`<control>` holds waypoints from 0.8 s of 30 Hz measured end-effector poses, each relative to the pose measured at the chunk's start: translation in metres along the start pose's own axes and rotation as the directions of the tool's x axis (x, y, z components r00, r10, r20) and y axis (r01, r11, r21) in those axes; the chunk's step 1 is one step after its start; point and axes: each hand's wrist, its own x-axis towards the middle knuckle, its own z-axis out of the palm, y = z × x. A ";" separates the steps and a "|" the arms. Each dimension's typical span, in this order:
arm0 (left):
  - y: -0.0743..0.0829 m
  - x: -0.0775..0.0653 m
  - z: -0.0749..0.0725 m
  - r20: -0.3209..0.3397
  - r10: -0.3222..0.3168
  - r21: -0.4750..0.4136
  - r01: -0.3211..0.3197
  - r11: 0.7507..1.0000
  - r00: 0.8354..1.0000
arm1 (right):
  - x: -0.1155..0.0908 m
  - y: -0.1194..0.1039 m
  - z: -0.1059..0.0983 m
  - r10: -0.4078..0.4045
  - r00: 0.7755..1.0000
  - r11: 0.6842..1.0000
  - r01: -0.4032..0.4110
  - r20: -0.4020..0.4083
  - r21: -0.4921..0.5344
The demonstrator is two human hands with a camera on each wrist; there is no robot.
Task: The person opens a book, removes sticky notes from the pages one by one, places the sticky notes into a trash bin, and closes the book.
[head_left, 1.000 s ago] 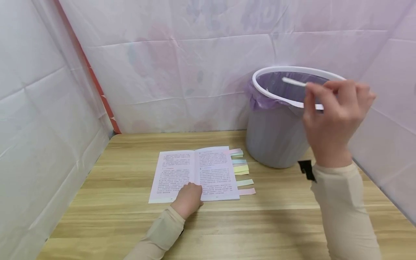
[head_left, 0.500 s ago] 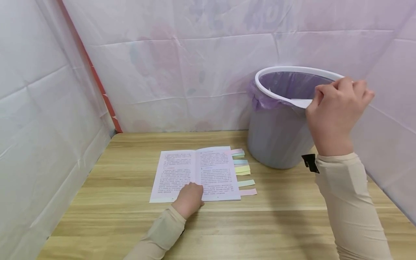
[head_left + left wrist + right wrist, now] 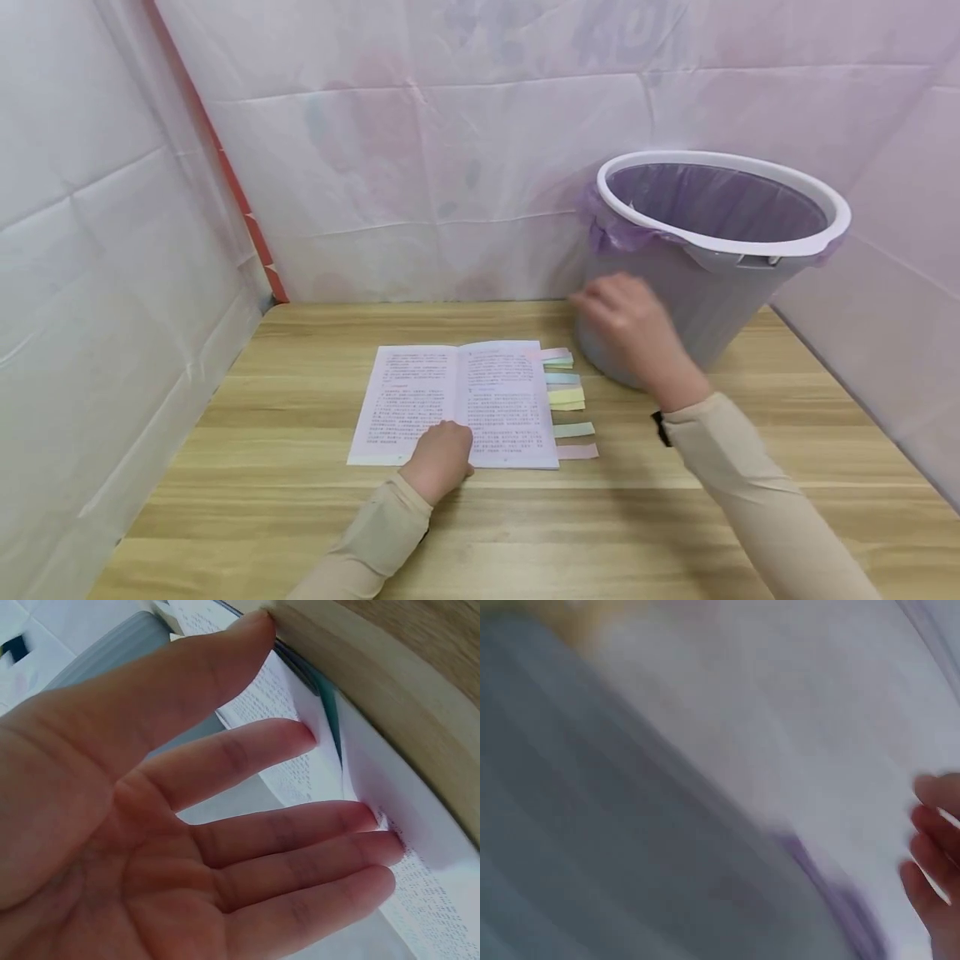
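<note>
An open book (image 3: 504, 400) lies on the wooden table, printed pages up. Sticky page tabs (image 3: 566, 395) in pink, blue, yellow and green stick out from its right edge. My left hand (image 3: 438, 458) rests on the lower middle of the book near the spine. In the left wrist view its fingers (image 3: 300, 832) are nearly straight and touch the pages. My right hand (image 3: 626, 321), blurred, is in front of the grey bin (image 3: 697, 296), above the table. In the right wrist view its fingers (image 3: 934, 855) are loosely bent and nothing shows between them.
The bin has a white rim (image 3: 806, 246) and a purple liner (image 3: 618, 232); it stands at the table's back right. Pale sheets hang as walls behind and on both sides of the wooden table (image 3: 247, 500). A red strip (image 3: 251, 221) runs down the back left corner.
My right hand was pinching a pale strip over the bin's rim. Now it has moved left and down, and the strip is out of sight. The left hand stays on the book.
</note>
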 end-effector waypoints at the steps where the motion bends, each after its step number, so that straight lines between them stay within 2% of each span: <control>1: 0.000 0.000 -0.001 0.001 -0.002 -0.005 0.003 1.000 1.000 | -0.008 -0.001 0.014 -0.003 0.993 1.000 0.000 0.115 0.021; 2: 0.000 -0.001 -0.002 0.003 -0.005 -0.009 0.005 1.000 1.000 | -0.015 -0.003 0.028 0.009 0.976 0.999 -0.016 0.219 0.030; 3: 0.000 -0.001 -0.003 0.006 -0.008 -0.014 0.008 1.000 1.000 | -0.023 -0.004 0.041 0.029 0.948 0.999 -0.041 0.316 0.032; 5: 0.001 -0.002 -0.005 0.010 -0.011 -0.020 0.012 1.000 1.000 | -0.035 -0.006 0.064 0.082 0.883 0.996 -0.090 0.463 -0.005; 7: 0.001 -0.002 -0.007 0.011 -0.015 -0.022 0.016 1.000 1.000 | -0.043 -0.008 0.082 0.137 0.827 0.990 -0.136 0.545 -0.042; 10: 0.002 -0.002 -0.008 0.014 -0.022 -0.017 0.022 1.000 1.000 | -0.051 -0.006 0.099 0.194 0.781 0.980 -0.179 0.594 -0.085; 14: 0.003 -0.002 -0.007 0.017 -0.025 -0.010 0.025 1.000 1.000 | -0.057 -0.002 0.111 0.217 0.748 0.976 -0.183 0.627 -0.119; 17: 0.003 -0.001 -0.006 0.011 -0.019 -0.007 0.019 1.000 1.000 | -0.059 0.000 0.115 0.210 0.735 0.978 -0.158 0.645 -0.138; 24: 0.000 0.000 -0.003 -0.004 -0.015 0.006 0.015 1.000 1.000 | -0.063 -0.001 0.118 0.206 0.749 0.976 -0.112 0.630 -0.186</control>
